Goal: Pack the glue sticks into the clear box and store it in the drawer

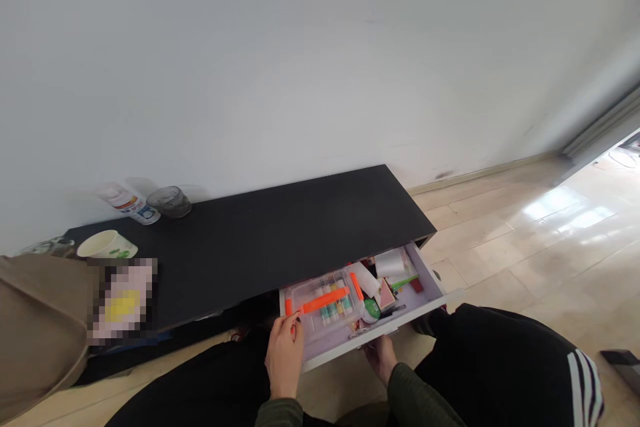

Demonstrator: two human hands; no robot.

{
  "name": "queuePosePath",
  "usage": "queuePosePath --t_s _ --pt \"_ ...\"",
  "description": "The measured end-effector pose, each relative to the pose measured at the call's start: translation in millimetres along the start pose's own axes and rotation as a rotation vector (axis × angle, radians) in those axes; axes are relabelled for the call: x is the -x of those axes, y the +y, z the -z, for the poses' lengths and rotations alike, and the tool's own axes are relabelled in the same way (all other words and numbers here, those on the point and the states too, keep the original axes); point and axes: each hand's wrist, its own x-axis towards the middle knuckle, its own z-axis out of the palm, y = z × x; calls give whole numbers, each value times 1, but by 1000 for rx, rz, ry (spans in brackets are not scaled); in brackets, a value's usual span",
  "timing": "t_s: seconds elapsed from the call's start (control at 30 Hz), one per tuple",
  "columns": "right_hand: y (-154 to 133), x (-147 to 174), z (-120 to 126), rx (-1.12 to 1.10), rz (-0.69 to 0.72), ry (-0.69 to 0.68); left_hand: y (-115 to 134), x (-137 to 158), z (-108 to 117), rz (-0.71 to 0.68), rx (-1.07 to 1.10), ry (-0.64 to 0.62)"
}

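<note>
A drawer [340, 351] is pulled out of the black cabinet [300, 220]. On its left side lies a clear plastic box [310, 325] with an orange handle [325, 299] and orange latches; small bottles with white and green-blue parts show through the lid. My left hand [285, 359] reaches over the drawer's left front corner, its fingers closed at the left end of the orange handle. Below the middle of the drawer front, my right hand [383, 357] grips the drawer by its front edge, with fingertips partly hidden underneath.
Papers [393, 263], a round green item [371, 309] and a green strip [404, 282] fill the drawer's right side. On the cabinet stand a spray can [133, 205], a dark glass bowl [170, 201] and a paper cup [107, 245]. A person's brown sleeve [45, 327] is at left.
</note>
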Motion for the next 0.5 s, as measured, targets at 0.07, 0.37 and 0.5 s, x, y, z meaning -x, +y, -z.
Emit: queuePosePath --t_s 0.07,0.37,0.5 --pt "-8 -4 -13 -12 -38 90 6 5 4 -65 94 51" --pt "-65 -42 -85 192 -101 17 16 25 1 -54 353 -32" --pt "-86 -45 -105 343 -84 -107 11 29 -6 -21 330 -136"
